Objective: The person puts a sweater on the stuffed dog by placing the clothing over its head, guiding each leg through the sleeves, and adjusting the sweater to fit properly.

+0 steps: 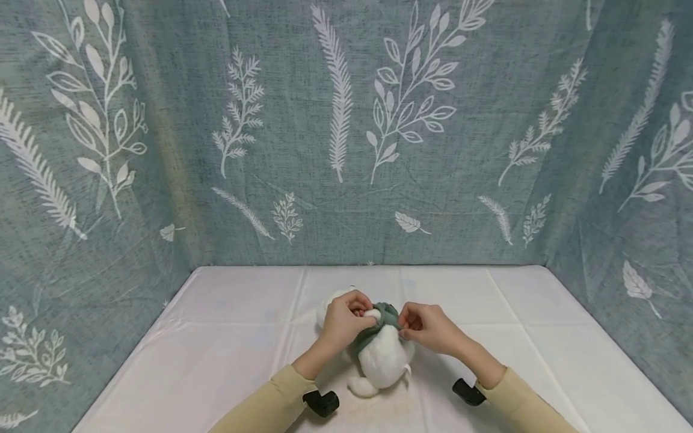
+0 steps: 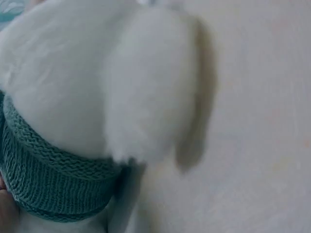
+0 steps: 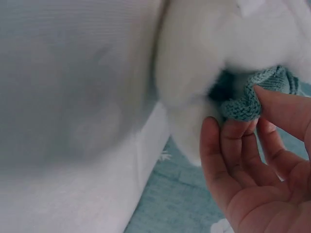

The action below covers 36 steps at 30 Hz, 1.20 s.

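A white plush toy [image 1: 384, 358] lies on the table with a green knitted sweater [image 1: 386, 314] round its body. My left hand [image 1: 344, 317] is at the toy's left side, its thumb and fingers curled about a small white limb beside the knit. From the right, my right hand [image 1: 430, 328] pinches the sweater's edge. The right wrist view shows the ribbed hem [image 3: 243, 107] between thumb and fingers, with a dark gap under the knit. In the left wrist view the sweater [image 2: 63, 179] wraps the white fur; only a sliver of the left hand shows.
A white cloth covers the table [image 1: 233, 337]. Blue-green curtains [image 1: 303, 150] with white leaf prints stand behind and on both sides. Black wrist devices [image 1: 323, 403] sit at both cuffs. The toy's rounded white tail or limb [image 1: 361, 386] rests toward the front.
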Available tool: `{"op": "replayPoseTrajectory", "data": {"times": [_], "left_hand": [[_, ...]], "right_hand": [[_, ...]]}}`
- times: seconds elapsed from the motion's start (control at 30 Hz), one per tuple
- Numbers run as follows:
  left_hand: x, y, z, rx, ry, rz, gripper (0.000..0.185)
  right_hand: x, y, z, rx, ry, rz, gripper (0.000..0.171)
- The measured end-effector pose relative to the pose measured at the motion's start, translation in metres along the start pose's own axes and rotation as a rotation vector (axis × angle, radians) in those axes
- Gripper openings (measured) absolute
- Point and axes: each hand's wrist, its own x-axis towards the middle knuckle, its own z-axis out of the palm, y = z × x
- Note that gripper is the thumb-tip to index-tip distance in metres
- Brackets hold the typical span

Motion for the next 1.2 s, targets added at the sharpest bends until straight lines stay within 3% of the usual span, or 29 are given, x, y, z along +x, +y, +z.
{"op": "replayPoseTrajectory", "data": {"times": [0.13,0.2,0.4,0.67,0.97,1.2], "left_hand": [[0.0,-0.003,-0.003,-0.006,-0.029,-0.012,0.018],[0.001,-0.006,-0.004,0.043,-0.054,0.008,0.019],[-0.001,0.006,-0.01,0.26,-0.152,0.067,0.02],[0.003,0.013,-0.01,0.379,-0.234,0.078,0.023],[0.002,0.003,-0.001,0.285,-0.179,0.118,0.015],[0.0,-0.008,0.005,0.179,-0.082,0.129,0.014]], "right_hand": [[-0.001,0.001,0.004,-0.011,0.014,-0.015,0.012],[0.0,-0.001,0.008,-0.03,0.027,-0.024,0.013],[0.001,-0.006,0.015,-0.076,0.093,-0.035,0.012],[0.006,-0.011,0.015,-0.061,0.109,-0.048,0.009],[0.006,-0.006,0.011,-0.099,0.016,0.009,0.01],[0.006,-0.005,0.01,-0.11,-0.057,0.032,0.01]]}}
